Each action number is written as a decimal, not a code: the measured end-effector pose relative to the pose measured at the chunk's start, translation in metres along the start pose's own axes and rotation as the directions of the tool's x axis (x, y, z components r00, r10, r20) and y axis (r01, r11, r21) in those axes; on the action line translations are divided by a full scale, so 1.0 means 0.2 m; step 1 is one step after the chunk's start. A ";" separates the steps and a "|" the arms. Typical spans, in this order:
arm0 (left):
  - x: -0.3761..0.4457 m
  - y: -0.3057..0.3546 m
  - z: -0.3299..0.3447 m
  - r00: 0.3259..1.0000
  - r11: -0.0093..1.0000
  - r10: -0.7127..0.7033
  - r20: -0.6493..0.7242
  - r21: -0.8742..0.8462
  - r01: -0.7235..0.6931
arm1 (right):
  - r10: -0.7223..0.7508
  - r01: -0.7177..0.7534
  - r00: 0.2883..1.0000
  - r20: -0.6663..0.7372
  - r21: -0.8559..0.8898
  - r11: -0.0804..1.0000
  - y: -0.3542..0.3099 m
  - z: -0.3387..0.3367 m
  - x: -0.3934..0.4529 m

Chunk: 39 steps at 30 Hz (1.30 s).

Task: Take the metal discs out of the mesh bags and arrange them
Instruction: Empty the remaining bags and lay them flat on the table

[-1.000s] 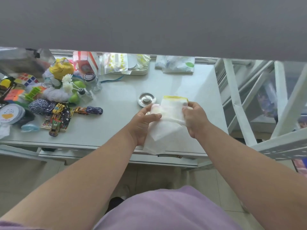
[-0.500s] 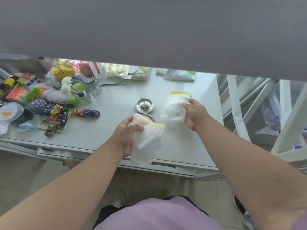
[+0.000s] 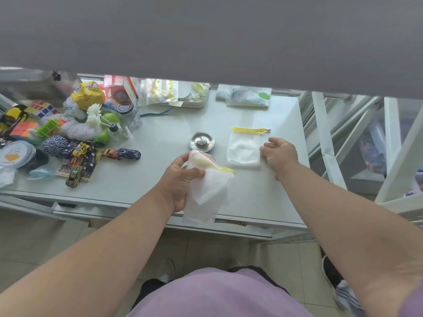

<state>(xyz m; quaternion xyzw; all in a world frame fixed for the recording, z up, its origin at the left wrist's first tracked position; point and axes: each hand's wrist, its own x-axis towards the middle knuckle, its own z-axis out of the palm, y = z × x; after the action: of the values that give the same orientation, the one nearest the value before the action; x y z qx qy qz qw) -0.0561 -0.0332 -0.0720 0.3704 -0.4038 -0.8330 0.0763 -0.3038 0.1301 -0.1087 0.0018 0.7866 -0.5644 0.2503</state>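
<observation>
On the pale counter [image 3: 160, 179], left of centre, a mesh bag [image 3: 206, 193] is gripped in the left hand [image 3: 180, 179], its yellow-trimmed mouth turned toward the right and its loose end hanging past the counter's front edge. A rounded shape, judged to be a metal disc, shows dimly through the mesh at the top of the bag, against the thumb. A spill is the risk here: if the bag is tipped or the grip slackened, the contents could slide out, strike the counter and roll off the near edge to the floor. Just beyond the left hand, one metal disc [image 3: 201, 142] lies flat on the counter, already out. To its right a second mesh bag [image 3: 244, 148] lies flat, with the right hand [image 3: 279, 154] open and empty just beside it, not gripping it.
</observation>
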 end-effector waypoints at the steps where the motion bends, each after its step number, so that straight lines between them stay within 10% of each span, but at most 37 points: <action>1: 0.00 0.00 0.00 1.000 1.000 0.001 0.003 0.010 -0.001 | 0.004 -0.004 1.000 -0.015 0.018 1.000 0.01 -0.01 -0.03; 12: -0.01 0.03 0.13 0.988 0.995 -0.046 0.146 0.096 0.033 | 0.056 -0.195 0.842 0.537 0.206 0.959 -0.07 0.02 -0.62; 25: -0.05 -0.03 0.20 0.964 0.987 -0.090 0.249 0.151 0.053 | -0.042 0.027 0.996 0.077 0.186 0.982 0.01 0.02 -0.72; 39: -0.07 -0.10 0.23 0.980 0.898 -0.065 0.190 0.439 -0.026 | 0.140 -0.164 0.984 0.112 0.243 0.956 0.08 -0.07 -0.60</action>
<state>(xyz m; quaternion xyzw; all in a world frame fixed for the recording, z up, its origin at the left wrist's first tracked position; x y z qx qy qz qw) -0.0732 0.0138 -0.0600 0.2964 -0.5833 -0.7540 -0.0585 -0.1995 0.1827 -0.0721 0.0674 0.6937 -0.6380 0.3274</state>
